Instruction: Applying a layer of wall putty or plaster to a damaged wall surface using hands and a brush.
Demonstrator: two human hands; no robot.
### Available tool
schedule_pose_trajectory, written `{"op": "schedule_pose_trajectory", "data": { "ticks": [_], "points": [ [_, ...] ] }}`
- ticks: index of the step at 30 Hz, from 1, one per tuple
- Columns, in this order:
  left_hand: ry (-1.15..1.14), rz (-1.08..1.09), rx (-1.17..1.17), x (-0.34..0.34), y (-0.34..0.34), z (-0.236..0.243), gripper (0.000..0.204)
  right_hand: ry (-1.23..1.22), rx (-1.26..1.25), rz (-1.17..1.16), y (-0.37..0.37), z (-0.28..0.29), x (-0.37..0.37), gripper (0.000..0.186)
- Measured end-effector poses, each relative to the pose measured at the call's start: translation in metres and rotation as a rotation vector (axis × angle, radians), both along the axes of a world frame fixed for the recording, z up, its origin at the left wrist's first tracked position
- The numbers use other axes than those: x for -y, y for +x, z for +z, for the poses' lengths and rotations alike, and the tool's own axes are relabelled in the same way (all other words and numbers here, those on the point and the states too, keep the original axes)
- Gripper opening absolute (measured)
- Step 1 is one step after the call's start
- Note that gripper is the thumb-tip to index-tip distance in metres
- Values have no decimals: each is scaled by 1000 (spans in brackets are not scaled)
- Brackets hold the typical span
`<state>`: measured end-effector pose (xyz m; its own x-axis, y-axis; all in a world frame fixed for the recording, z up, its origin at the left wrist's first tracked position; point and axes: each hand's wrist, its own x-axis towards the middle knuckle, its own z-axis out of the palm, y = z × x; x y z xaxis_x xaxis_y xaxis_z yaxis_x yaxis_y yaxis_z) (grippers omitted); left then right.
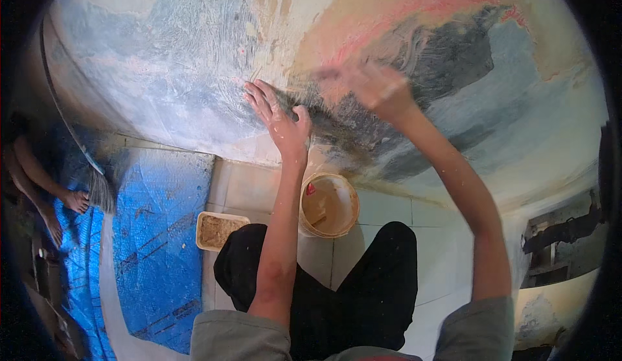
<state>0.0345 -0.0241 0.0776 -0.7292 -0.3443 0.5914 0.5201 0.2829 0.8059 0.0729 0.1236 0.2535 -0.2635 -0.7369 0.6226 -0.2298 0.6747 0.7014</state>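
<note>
My left hand (280, 123) rests against the patchy painted wall (194, 56), its fingers stretched and spread. To its right, my right hand (382, 90) is up at the wall beside a dark grey patch (453, 53), smeared by motion. Its fingers look curled in; a blurred dark shape shows at their left, too unclear to name. Pale specks dot both hands and forearms. Below my hands, on the tiles near the wall, stands a round bucket (355, 215) with pale paste or liquid and a small red item inside.
A shallow rectangular tub (223, 249) of brownish material sits left of my knee. Blue sheeting (162, 231) covers the floor at left. A grey-bristled brush or broom (102, 192) stands on it, next to another person's hand or foot (76, 200). My bent knees in black trousers flank the bucket.
</note>
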Motion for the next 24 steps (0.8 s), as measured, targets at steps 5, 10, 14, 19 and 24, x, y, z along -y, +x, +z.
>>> {"op": "schedule_pose_trajectory", "data": {
  "ticks": [5, 10, 14, 19, 24],
  "points": [
    [10, -38, 23, 1, 0, -1, 86, -137, -85, -212, 6, 2, 2, 22],
    [-5, -23, 2, 1, 0, -1, 86, 168, 79, -63, 0, 5, 6, 21],
    [-13, -24, 8, 1, -2, -7, 87, -11, -37, -30, -1, 12, -1, 13],
    [-32, -26, -76, 2, 1, -8, 83, -145, 374, -127, 34, -64, 10, 32],
    [-165, 15, -308, 6, 28, 7, 42, -701, 483, -532, 65, -156, 35, 17]
  ]
}}
